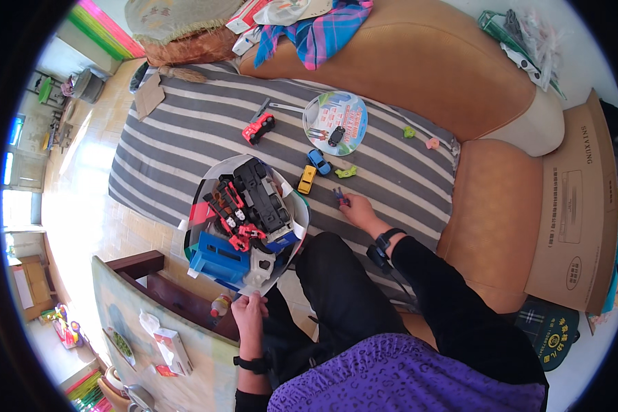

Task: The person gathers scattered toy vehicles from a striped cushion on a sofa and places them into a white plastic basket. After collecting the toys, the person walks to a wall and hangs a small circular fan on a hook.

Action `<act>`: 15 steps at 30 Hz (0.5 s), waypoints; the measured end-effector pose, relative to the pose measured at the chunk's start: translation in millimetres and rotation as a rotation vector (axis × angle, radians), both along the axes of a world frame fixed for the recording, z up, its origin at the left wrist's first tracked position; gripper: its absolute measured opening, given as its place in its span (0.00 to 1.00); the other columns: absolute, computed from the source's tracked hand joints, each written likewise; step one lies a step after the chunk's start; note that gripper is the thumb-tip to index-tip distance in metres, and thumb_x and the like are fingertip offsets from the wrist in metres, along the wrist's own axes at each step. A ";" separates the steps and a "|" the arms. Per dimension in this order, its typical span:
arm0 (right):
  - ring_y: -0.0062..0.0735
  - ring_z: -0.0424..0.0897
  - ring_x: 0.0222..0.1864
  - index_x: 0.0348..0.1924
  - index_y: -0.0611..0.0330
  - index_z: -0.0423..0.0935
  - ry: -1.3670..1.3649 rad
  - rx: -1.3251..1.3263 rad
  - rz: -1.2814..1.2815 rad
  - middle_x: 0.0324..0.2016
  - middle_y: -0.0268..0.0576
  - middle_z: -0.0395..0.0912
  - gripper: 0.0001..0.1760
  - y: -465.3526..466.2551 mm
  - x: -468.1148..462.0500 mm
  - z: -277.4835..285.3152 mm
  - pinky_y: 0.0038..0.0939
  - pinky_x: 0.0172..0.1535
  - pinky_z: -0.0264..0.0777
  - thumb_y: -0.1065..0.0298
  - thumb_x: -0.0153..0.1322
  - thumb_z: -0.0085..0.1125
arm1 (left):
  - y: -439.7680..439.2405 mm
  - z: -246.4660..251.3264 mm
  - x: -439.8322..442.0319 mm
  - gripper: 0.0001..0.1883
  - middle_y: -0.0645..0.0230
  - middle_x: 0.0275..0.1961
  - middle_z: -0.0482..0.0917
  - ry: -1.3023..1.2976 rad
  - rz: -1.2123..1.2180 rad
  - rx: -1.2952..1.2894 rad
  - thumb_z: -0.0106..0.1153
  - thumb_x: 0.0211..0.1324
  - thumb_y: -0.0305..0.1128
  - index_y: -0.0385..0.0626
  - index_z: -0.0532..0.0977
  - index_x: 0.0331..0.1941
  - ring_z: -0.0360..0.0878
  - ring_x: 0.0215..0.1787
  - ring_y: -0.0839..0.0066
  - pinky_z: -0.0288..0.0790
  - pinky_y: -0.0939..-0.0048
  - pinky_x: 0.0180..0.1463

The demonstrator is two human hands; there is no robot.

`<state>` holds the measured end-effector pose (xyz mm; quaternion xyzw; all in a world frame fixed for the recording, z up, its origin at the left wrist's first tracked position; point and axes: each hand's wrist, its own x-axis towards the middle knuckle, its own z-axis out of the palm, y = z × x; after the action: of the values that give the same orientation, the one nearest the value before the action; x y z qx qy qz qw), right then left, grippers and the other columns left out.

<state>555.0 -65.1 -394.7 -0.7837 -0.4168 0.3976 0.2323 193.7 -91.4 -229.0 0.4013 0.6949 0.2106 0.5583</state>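
Note:
My left hand grips the near rim of an open box filled with toys. Inside lie a black toy vehicle chassis, a blue plastic toy part, a grey-white plastic part and red-and-black toy pieces. My right hand holds a small dark blue and red toy figure just above the striped cloth. Left of it are a yellow toy car, a blue toy car and a green toy piece. A red toy truck is farther off.
A round hand fan bears a small black toy car. Green and pink small pieces lie farther right. Around stand a brown sofa backrest, a large cardboard box and a table with a tissue box.

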 end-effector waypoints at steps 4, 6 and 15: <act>0.15 0.74 0.26 0.37 0.61 0.78 0.551 0.048 -0.224 0.26 0.31 0.77 0.09 -16.6 3.7 40.7 0.20 0.30 0.68 0.64 0.69 0.61 | 0.4 2.6 1.5 0.17 0.68 0.13 0.73 0.028 -0.004 0.002 0.55 0.61 0.35 0.35 0.76 0.21 0.68 0.11 0.81 0.61 0.81 0.18; 0.14 0.73 0.25 0.38 0.59 0.78 0.591 0.012 -0.172 0.26 0.29 0.76 0.09 -19.4 2.2 71.0 0.19 0.29 0.66 0.64 0.70 0.61 | 1.0 2.4 2.4 0.17 0.68 0.13 0.73 0.026 -0.001 0.008 0.54 0.61 0.36 0.35 0.76 0.22 0.68 0.11 0.81 0.62 0.80 0.18; 0.14 0.72 0.28 0.53 0.63 0.77 0.494 0.215 0.237 0.26 0.28 0.75 0.19 -13.7 -47.1 200.9 0.20 0.35 0.69 0.64 0.71 0.60 | -1.2 -0.4 1.6 0.18 0.67 0.14 0.74 0.087 -0.001 0.005 0.54 0.59 0.38 0.35 0.77 0.22 0.71 0.13 0.80 0.66 0.79 0.20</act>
<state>508.0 -78.7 -193.7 -0.5802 -0.4758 0.5542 0.3603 195.4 -92.6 -229.4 0.4117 0.7178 0.1945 0.5267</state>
